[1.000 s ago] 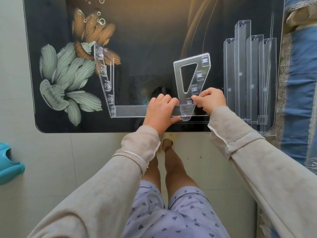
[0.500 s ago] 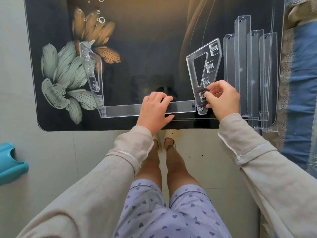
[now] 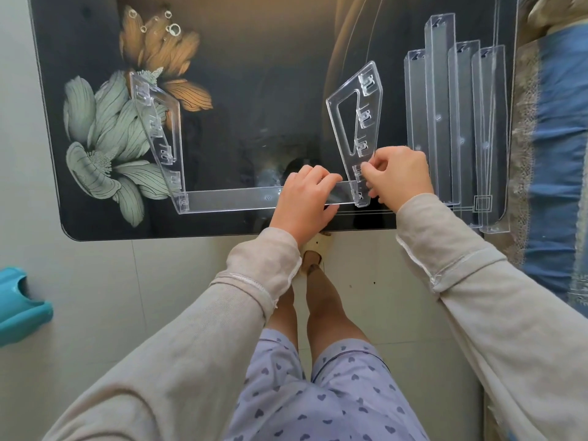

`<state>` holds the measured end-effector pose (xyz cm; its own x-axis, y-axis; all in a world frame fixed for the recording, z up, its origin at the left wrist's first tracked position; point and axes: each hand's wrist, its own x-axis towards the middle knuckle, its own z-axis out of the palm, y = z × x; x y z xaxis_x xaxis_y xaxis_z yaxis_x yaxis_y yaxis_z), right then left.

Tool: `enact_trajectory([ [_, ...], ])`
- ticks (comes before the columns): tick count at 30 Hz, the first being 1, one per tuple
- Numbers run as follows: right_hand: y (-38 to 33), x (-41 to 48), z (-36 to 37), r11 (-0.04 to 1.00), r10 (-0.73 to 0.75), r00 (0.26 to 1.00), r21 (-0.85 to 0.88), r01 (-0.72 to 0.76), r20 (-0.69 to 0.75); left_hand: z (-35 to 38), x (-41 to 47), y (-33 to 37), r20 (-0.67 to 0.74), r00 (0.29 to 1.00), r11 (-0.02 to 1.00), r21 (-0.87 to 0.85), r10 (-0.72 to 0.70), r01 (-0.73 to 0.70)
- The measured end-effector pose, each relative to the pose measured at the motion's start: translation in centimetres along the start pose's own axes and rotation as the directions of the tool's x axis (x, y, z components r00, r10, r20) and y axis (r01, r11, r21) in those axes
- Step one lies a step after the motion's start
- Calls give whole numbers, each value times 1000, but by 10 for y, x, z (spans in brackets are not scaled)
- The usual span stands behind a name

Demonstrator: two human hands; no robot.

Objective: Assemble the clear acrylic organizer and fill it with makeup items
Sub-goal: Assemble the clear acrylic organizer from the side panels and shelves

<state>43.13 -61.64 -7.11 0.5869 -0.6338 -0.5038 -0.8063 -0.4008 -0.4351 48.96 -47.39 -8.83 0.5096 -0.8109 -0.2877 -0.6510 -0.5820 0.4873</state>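
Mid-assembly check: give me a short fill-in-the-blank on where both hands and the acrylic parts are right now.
1. The left hand grips the acrylic strip near its ____ end.
2. The right hand pinches the right side panel; the left side panel, untouched, shows against the ____ printed on the table.
3. ____ loose acrylic trays lie side by side beyond the right hand.
Missing words: right; flowers; four.

The black flower-printed tabletop [image 3: 254,90] is glossy and mirror-smooth. The clear plastic right side panel [image 3: 370,122], base strip [image 3: 235,198] and long trays [image 3: 439,106] at its right edge shine smooth. The beige cloth sleeve [image 3: 254,294] looks matt.
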Motion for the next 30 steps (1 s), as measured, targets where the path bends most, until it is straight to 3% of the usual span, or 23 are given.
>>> enact_trajectory([
  [15,-9,-9,4,997,-73,997,-19,72,-27,7,-6,6,-13,999,999,-1,-43,43],
  [30,-12,-17,9,994,-96,995,-46,95,-28,12,-5,6,-7,1000,987,159,-13,13],
])
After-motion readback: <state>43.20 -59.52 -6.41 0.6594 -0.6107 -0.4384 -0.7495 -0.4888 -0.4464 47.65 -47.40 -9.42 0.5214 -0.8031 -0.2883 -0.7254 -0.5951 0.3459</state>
